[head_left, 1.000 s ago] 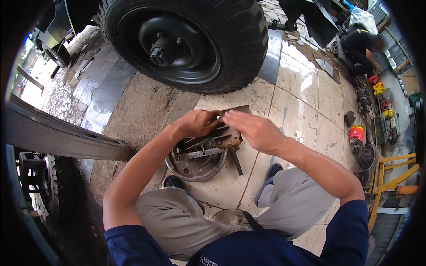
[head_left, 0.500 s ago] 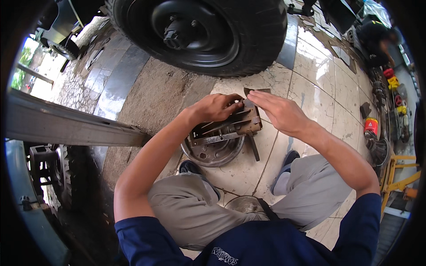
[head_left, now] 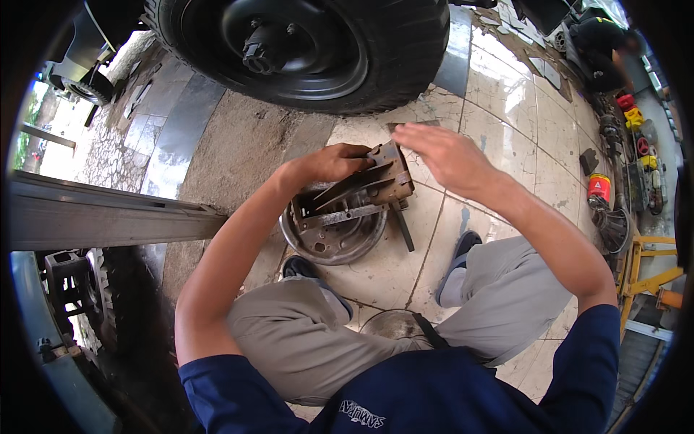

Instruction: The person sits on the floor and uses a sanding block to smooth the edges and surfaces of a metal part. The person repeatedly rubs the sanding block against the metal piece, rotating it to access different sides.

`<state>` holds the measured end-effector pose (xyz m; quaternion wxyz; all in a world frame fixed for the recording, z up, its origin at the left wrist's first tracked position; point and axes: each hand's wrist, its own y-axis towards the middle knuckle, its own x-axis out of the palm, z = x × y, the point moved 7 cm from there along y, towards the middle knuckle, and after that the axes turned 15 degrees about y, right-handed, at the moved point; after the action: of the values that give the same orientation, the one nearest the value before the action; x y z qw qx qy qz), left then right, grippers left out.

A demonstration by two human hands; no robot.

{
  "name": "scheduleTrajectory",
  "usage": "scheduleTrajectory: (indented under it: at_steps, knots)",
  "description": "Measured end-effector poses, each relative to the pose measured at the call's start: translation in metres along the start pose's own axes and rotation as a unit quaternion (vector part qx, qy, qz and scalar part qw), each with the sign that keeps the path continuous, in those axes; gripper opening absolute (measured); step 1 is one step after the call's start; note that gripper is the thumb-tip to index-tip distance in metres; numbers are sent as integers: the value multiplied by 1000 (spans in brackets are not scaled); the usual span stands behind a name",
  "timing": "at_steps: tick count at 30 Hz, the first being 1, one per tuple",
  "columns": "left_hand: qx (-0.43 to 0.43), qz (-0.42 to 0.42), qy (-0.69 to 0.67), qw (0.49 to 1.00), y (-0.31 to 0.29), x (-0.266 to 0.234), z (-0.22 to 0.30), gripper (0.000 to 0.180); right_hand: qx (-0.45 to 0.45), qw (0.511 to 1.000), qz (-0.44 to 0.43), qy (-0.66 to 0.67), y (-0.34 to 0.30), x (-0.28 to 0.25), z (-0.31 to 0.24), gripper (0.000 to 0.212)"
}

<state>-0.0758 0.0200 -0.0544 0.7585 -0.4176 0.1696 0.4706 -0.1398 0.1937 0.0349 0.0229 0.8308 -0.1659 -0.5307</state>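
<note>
A rusty metal bracket (head_left: 391, 189) with long ribs and a flat end plate sits over a round, worn metal disc (head_left: 338, 253) on the floor in front of me. From it a dark bar (head_left: 403, 230) sticks out toward my feet. My left hand (head_left: 329, 163) is closed around the bracket's upper edge; some fingertips are hidden behind the metal. My right hand (head_left: 457, 165), fingers straight and pressed together, is at the top of the end plate. Under its fingertips a dark sandpaper-like sheet (head_left: 426, 124) sticks out, mostly covered by the fingers.
A large black tyre (head_left: 408, 58) stands just beyond my hands. At left, a metal beam (head_left: 116, 210) reaches in. A red can (head_left: 598, 188), machine parts and a yellow frame (head_left: 650, 278) line the right side. Another person (head_left: 600, 54) crouches far right. Between my feet is a round object (head_left: 394, 323).
My right hand has lifted slightly away from the end plate, uncovering more of it. My left hand keeps its hold on the bracket. The whole view has shifted a little.
</note>
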Motion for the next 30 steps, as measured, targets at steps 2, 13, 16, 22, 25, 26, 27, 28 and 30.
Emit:
scheduleTrajectory:
  at_steps: [2, 13, 16, 22, 25, 26, 27, 28, 30]
  knots:
    - [-1, -24, 10, 1000, 0, -2, 4, 72, -3, 999, -18, 34, -1, 2, -11, 43]
    - [-9, -185, -15, 983, -11, 17, -11, 87, -118, 989, -63, -68, -2, 15, -24, 44]
    - [28, -192, 45, 980, -3, 25, -15, 79, -29, 998, -52, -14, -1, 10, -11, 51]
    - [-51, -168, 161, 971, -7, 24, 2, 77, -91, 994, -47, -39, -11, 16, -21, 49]
    - [-56, -164, 173, 970, -6, 29, -4, 76, -51, 998, -32, -18, -19, 21, -33, 51]
    - [-59, -170, 177, 968, -8, 30, -4, 75, -73, 996, -40, -30, -18, 20, -36, 50]
    - [-56, -163, 175, 969, -7, 28, -5, 75, -95, 993, -48, -42, -18, 19, -36, 49]
    - [-51, -159, 173, 971, -6, 27, -6, 75, -114, 991, -56, -53, -19, 19, -36, 49]
    - [-42, -155, 160, 974, -5, 31, -6, 74, -103, 990, -37, -94, -19, 16, -32, 48]
